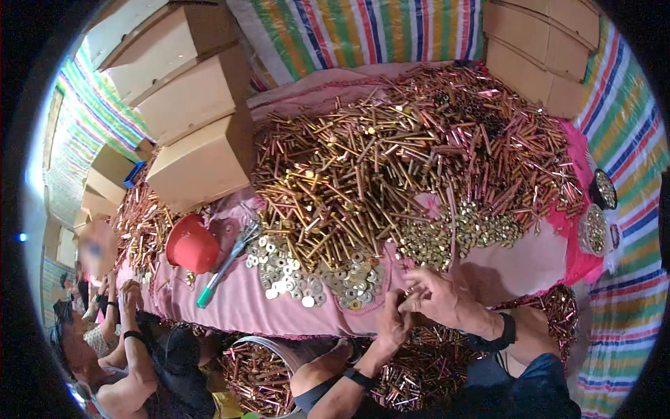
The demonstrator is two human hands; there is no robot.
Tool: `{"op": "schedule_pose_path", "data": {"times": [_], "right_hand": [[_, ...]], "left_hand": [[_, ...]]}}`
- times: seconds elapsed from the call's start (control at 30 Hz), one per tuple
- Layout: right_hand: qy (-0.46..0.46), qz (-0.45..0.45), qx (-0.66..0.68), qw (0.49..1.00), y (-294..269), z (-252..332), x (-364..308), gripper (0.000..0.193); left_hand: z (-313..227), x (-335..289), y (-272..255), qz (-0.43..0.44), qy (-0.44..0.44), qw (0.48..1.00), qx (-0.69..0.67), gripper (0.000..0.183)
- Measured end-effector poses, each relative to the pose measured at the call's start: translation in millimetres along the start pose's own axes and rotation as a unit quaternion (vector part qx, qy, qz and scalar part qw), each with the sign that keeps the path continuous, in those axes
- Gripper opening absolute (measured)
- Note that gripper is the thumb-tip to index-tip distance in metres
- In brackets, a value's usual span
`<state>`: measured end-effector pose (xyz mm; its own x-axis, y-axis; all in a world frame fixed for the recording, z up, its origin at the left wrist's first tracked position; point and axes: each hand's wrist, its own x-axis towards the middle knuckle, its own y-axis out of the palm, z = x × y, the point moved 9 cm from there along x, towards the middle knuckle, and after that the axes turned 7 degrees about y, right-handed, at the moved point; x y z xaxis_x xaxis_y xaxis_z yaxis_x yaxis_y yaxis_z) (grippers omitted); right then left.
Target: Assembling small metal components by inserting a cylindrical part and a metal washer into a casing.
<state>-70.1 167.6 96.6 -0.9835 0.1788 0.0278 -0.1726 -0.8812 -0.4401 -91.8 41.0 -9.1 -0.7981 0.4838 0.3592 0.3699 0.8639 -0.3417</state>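
At the front edge of the pink-covered table, my left hand (394,322) and my right hand (438,299) meet, fingers closed and pinched together. Something small and dark shows between the fingertips, too small to name. Just left of my hands lie loose flat washers (307,286), silvery and spread out. Beyond my right hand is a heap of small brass-coloured nuts (447,237). Behind both rises a large pile of long brass-coloured bolts (363,167), some with a reddish sheen.
A red bowl (192,244) and a green-handled brush (225,269) are left on the pink cloth (499,272). Cardboard boxes (202,160) stand at the left, more boxes (541,52) far right. A bucket (287,353) of bolts stands below the edge. Another person (115,370) works at left.
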Motion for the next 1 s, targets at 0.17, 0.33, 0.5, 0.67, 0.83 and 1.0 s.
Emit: {"op": "schedule_pose_path", "data": {"times": [0.17, 0.33, 0.5, 0.67, 0.83, 1.0], "right_hand": [[-0.020, -0.014, -0.073, 0.997, -10, -11, 0, 0.034], [0.045, -0.001, 0.000, 0.999, -15, -33, 1, 0.037], [0.143, 0.156, 0.126, 0.969, 6, -72, 3, 0.039], [0.142, 0.187, 0.160, 0.959, 16, -53, 7, 0.037], [0.096, 0.063, -0.046, 0.992, -6, -41, 18, 0.020], [0.067, -0.044, -0.117, 0.990, -13, -48, 34, 0.012]], "left_hand": [[-18, 5, 3, 0.033, -0.003, 0.999, 0.013, 0.022], [-30, 0, 12, 0.088, -0.011, 0.996, -0.033, 0.025], [-21, -6, 11, 0.092, -0.020, 0.995, -0.020, 0.026], [-30, -3, 0, 0.069, -0.011, 0.997, -0.027, 0.025], [-35, -2, 10, 0.186, 0.000, 0.983, -0.007, 0.025], [-37, -6, 11, 0.238, 0.000, 0.971, 0.009, 0.023]]}}
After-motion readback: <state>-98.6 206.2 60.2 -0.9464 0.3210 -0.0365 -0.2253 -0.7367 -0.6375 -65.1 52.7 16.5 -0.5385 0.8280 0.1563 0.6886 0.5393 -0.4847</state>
